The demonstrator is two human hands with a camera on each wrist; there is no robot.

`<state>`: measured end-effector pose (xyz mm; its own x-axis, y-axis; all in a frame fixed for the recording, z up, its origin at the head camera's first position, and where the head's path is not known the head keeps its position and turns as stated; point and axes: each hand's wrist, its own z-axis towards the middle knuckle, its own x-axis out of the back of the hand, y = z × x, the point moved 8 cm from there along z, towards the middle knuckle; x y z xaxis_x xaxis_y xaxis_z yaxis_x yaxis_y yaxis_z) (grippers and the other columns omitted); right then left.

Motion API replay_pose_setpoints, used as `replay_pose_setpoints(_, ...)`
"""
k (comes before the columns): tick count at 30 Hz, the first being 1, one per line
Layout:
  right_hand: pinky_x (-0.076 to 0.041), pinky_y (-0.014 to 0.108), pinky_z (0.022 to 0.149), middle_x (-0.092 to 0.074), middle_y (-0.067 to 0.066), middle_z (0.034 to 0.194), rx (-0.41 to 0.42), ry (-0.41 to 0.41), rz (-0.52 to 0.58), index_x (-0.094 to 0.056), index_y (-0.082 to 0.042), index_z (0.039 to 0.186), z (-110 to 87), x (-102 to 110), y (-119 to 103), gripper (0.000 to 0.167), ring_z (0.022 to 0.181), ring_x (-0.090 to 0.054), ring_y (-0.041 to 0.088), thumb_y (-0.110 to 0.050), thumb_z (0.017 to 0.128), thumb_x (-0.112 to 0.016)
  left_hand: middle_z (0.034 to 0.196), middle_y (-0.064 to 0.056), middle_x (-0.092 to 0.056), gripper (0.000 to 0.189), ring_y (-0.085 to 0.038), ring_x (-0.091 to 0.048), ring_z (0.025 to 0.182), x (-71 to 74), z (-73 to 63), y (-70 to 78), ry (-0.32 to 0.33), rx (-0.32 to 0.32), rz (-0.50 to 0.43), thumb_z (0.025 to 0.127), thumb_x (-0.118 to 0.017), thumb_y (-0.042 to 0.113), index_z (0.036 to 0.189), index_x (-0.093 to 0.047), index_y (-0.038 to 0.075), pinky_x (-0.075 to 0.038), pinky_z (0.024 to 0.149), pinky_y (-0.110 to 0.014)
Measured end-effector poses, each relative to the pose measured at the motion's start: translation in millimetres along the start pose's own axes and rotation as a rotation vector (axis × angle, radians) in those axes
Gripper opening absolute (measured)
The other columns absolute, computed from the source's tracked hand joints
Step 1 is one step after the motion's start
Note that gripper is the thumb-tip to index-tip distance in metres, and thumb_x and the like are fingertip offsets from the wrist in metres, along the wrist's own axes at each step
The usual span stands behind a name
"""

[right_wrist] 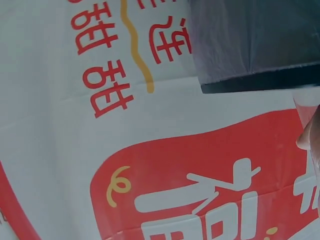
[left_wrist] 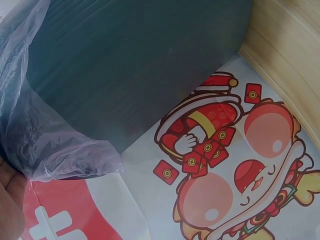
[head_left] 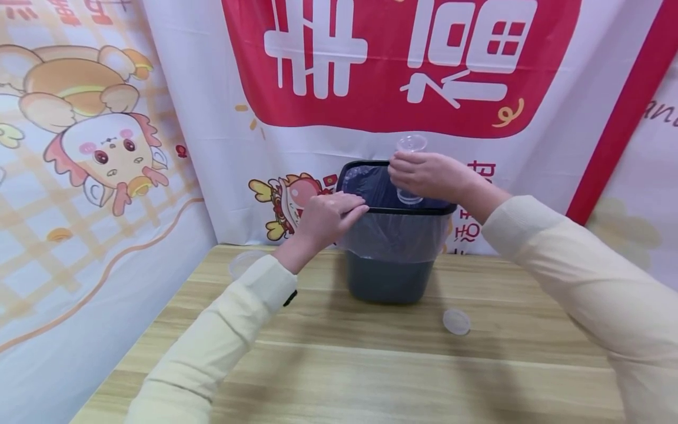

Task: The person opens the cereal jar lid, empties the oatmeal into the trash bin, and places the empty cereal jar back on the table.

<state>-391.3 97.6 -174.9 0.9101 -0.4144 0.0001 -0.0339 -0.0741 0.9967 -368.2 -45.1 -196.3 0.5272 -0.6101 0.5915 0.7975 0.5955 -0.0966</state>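
Observation:
A dark grey trash can (head_left: 389,280), lined with a thin translucent bag (head_left: 392,238), stands upright at the table's back. My left hand (head_left: 329,219) grips the left front of its black rim, fingers on top and thumb lower; in the left wrist view only part of that hand (left_wrist: 10,202) shows, beside the bag's edge. My right hand (head_left: 431,175) holds a clear plastic cup (head_left: 412,141) upright over the can's mouth, its lower end at the opening. In the right wrist view the cup (right_wrist: 306,102) is cut off by the frame's edge.
A small translucent round lid (head_left: 457,321) lies on the wooden table (head_left: 339,377), right of the can. Another clear round piece (head_left: 245,262) is partly behind the left forearm, near a small black item (head_left: 289,298). A printed cloth (head_left: 296,144) hangs behind.

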Motion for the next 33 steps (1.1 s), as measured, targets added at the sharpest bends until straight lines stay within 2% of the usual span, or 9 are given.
replay_pose_setpoints(3, -0.017, 0.044, 0.116, -0.049, 0.017, 0.138, 0.029, 0.006, 0.021, -0.049, -0.01, 0.139, -0.5, 1, -3, 0.084, 0.13, -0.04, 0.035, -0.009, 0.065, -0.088, 0.104, -0.007, -0.072, 0.024, -0.019, -0.069, 0.097, 0.1, 0.5, -0.5, 0.0, 0.001, 0.003, 0.091, -0.07, 0.024, 0.106, -0.076, 0.007, -0.052, 0.087, -0.032)
replay_pose_setpoints(9, -0.016, 0.043, 0.116, -0.048, 0.016, 0.14, 0.012, -0.014, 0.026, -0.048, -0.011, 0.141, -1.8, -1, -5, 0.085, 0.132, -0.039, 0.034, -0.009, 0.065, -0.088, 0.104, -0.006, -0.072, 0.024, -0.019, -0.069, 0.097, 1.6, 1.7, 1.6, 0.005, -0.008, 0.009, 0.091, -0.07, 0.025, 0.106, -0.076, 0.007, -0.052, 0.088, -0.032)
replay_pose_setpoints(20, -0.014, 0.043, 0.116, -0.047, 0.016, 0.141, -0.026, 0.001, 0.063, -0.047, -0.011, 0.141, -3.1, -1, -1, 0.086, 0.132, -0.038, 0.035, -0.009, 0.065, -0.087, 0.104, -0.005, -0.072, 0.023, -0.018, -0.069, 0.095, 0.0, 0.9, 0.7, 0.001, -0.006, 0.021, 0.091, -0.07, 0.024, 0.105, -0.076, 0.007, -0.053, 0.087, -0.032)
replay_pose_setpoints(26, -0.016, 0.044, 0.116, -0.047, 0.018, 0.139, -0.07, 0.02, 0.08, -0.049, -0.011, 0.139, -4.6, 0, 5, 0.086, 0.13, -0.039, 0.035, -0.008, 0.063, -0.088, 0.103, -0.005, -0.073, 0.023, -0.018, -0.069, 0.095, 1.7, 1.2, 1.3, 0.005, -0.007, 0.016, 0.09, -0.07, 0.024, 0.105, -0.076, 0.007, -0.053, 0.086, -0.032)
replay_pose_setpoints(33, -0.017, 0.044, 0.116, -0.046, 0.019, 0.14, -0.14, 0.018, 0.169, -0.049, -0.011, 0.14, -9.2, -1, 14, 0.086, 0.132, -0.037, 0.036, -0.006, 0.063, -0.088, 0.103, -0.006, -0.073, 0.023, -0.018, -0.07, 0.094, 2.1, 1.9, 2.1, 0.005, -0.01, 0.007, 0.09, -0.071, 0.023, 0.104, -0.076, 0.007, -0.054, 0.084, -0.031)
